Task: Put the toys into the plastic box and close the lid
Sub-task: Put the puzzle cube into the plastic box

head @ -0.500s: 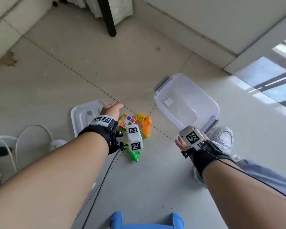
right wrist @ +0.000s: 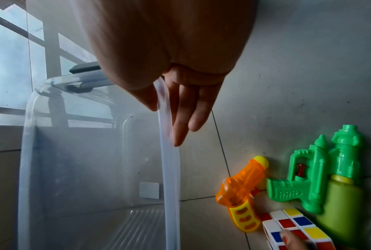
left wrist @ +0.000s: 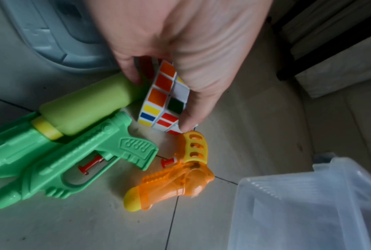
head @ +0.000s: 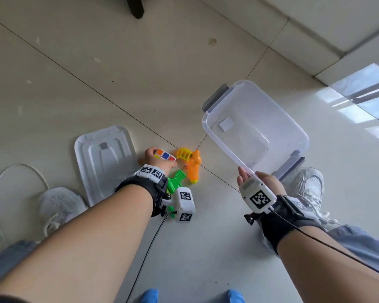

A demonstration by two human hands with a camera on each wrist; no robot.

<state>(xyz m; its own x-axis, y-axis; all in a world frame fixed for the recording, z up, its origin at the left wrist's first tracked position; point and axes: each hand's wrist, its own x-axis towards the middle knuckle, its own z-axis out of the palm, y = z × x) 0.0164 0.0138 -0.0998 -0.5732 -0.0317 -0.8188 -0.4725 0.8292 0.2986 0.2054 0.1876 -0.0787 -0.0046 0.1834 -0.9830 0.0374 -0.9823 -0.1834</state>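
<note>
Gripping puzzle cube in left hand fingers, right hand pinching plastic box rim, "RRR" on green water gun grip.

Black wrist straps carry white marker-printed camera blocks; jeans, white sneakers.

Daylight comes from the window at the head view's right edge, throwing pale glare across the glossy floor there, while the left side stays evenly lit and matte. Straight tile lines bow toward the frame edges. Both wrist views are dimmer and grainy: the left hand is soft with blur, and the right hand is backlit and dark against the bright panes.
</note>
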